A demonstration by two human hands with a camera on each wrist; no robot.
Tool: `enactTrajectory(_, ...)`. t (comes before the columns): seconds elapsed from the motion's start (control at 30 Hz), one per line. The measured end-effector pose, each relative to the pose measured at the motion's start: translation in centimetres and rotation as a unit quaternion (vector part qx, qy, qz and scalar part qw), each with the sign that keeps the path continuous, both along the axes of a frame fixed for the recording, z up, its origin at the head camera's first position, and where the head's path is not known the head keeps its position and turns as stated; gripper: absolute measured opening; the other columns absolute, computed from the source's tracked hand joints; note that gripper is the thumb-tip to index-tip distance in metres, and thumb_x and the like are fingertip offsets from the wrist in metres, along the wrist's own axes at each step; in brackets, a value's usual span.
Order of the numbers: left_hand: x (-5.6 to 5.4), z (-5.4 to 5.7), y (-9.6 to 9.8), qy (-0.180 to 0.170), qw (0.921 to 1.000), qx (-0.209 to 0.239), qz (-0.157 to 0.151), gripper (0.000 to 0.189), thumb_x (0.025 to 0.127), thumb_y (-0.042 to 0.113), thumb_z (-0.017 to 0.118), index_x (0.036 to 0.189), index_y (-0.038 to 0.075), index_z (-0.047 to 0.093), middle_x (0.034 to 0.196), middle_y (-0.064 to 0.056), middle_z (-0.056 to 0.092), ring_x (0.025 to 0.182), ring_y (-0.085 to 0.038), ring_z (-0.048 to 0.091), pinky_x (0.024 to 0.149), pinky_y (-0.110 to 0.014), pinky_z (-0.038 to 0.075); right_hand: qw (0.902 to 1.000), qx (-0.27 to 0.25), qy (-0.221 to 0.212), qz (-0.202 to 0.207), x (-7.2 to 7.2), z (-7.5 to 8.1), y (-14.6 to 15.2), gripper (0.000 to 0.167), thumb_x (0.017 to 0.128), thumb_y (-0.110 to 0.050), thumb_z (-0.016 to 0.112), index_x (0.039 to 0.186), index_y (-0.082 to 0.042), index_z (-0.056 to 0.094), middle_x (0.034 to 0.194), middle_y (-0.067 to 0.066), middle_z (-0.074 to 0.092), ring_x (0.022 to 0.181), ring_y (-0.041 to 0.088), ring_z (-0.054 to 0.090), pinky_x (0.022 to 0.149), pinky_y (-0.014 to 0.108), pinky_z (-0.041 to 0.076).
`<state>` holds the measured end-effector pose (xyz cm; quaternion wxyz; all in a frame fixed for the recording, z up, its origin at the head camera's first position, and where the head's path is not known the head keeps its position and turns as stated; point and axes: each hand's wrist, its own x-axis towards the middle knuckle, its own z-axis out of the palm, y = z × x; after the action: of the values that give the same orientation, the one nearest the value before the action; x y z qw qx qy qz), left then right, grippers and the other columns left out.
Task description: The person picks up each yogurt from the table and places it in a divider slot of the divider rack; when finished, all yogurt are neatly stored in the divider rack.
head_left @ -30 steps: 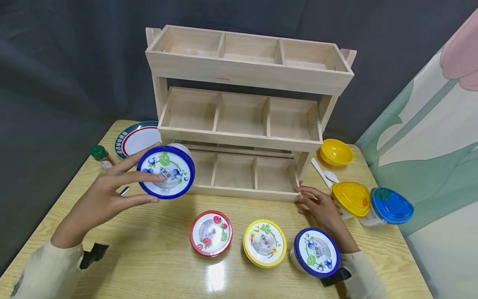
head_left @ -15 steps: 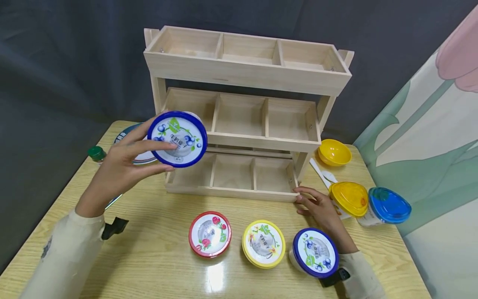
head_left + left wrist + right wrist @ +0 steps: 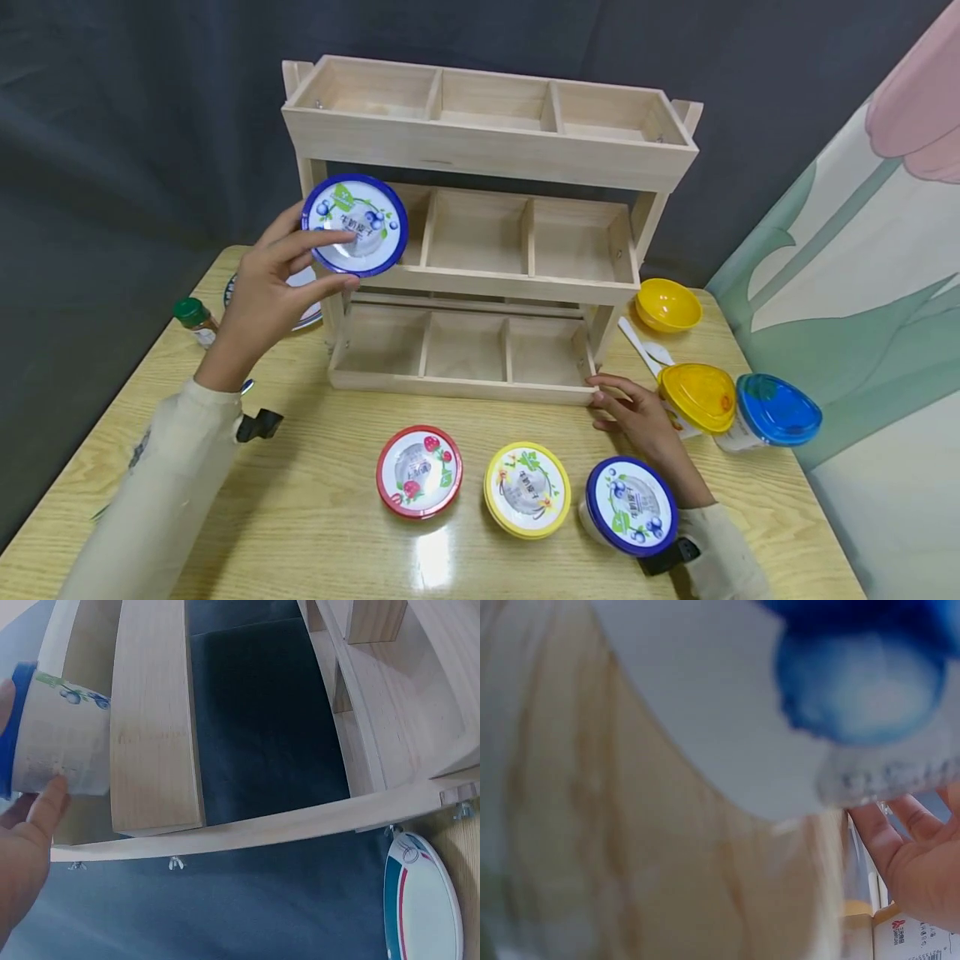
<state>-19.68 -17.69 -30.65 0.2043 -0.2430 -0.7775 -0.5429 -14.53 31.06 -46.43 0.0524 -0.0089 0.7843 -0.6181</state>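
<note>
My left hand (image 3: 264, 292) grips a round tub with a blue lid (image 3: 372, 210) and blueberry print, thumb and fingers spread around the lid. It holds the tub up before the left end of the middle tier of a wooden three-tier rack (image 3: 480, 275). In the left wrist view, the tub's white side (image 3: 60, 742) shows, its base right at a wooden front board (image 3: 154, 742). At the rack's bottom right corner, my right hand (image 3: 641, 421) rests its fingertips on the wood. Another blue-lidded tub (image 3: 632, 507) stands by the right wrist and fills much of that wrist's view.
A red-lidded tub (image 3: 419, 472) and a yellow-lidded tub (image 3: 527, 490) stand in front of the rack. To the right are a yellow bowl (image 3: 669, 305), white spoons (image 3: 641, 343), and yellow (image 3: 699, 396) and blue-lidded (image 3: 778, 408) containers. A plate (image 3: 303, 279) and green-capped jar (image 3: 197, 321) lie left.
My left hand has raised the blue-lidded tub from low beside the bottom tier to the middle tier's left end. The right hand stays at the rack's corner.
</note>
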Motion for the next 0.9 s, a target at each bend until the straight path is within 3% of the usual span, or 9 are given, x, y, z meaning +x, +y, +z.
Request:
enactTrajectory(0.13,-0.6,-0.1,0.2,-0.034,0.9993,0.008,0.015,0.046,0.089,-0.012,0.083,0.133,-0.002,0.075,0.166,-0.008,0.044,0.149,-0.032,0.047,0.113,-0.035,0.051,1.0000,0.007,0.001,0.003,0.1,-0.1,0.0,0.037,0.113,-0.008,0.058,0.145,0.010,0.059,0.149,0.019,0.057,0.103,0.006,0.069,0.081,0.030,0.067)
enactTrajectory(0.23,-0.9,-0.5,0.3,-0.042,0.9988,0.006,0.024,0.046,0.090,-0.008,0.084,0.134,0.000,0.075,0.166,-0.006,0.043,0.150,-0.031,0.045,0.114,-0.040,0.051,0.9999,0.012,0.003,0.006,0.1,-0.2,0.0,0.038,0.113,-0.008,0.057,0.147,0.010,0.057,0.153,0.027,0.052,0.104,0.005,0.068,0.081,0.030,0.067)
enactTrajectory(0.5,-1.6,-0.8,0.7,-0.039,0.9978,0.012,0.052,0.041,0.094,-0.003,0.083,0.134,-0.001,0.075,0.160,-0.009,0.044,0.145,-0.029,0.048,0.105,-0.024,0.055,0.9998,0.019,0.006,0.006,0.2,-0.1,-0.1,0.038,0.114,-0.008,0.057,0.147,0.009,0.058,0.150,0.028,0.053,0.105,0.007,0.069,0.082,0.029,0.066)
enactTrajectory(0.7,-1.8,-0.7,1.0,-0.059,0.9947,-0.006,0.084,0.042,0.096,0.008,0.084,0.137,0.006,0.075,0.159,-0.009,0.049,0.144,-0.026,0.047,0.107,-0.026,0.056,0.9999,0.011,0.006,0.008,0.3,-0.2,-0.1,0.039,0.114,-0.009,0.057,0.148,0.010,0.057,0.149,0.026,0.054,0.105,0.007,0.070,0.083,0.030,0.066)
enactTrajectory(0.9,-2.1,-0.7,1.2,-0.081,0.9924,-0.012,0.092,0.043,0.098,0.014,0.084,0.139,0.008,0.075,0.160,-0.009,0.050,0.141,-0.025,0.047,0.103,-0.021,0.055,0.9999,0.010,0.009,0.010,0.2,-0.1,-0.1,0.039,0.114,-0.009,0.057,0.148,0.010,0.057,0.149,0.023,0.055,0.105,0.006,0.070,0.083,0.030,0.067)
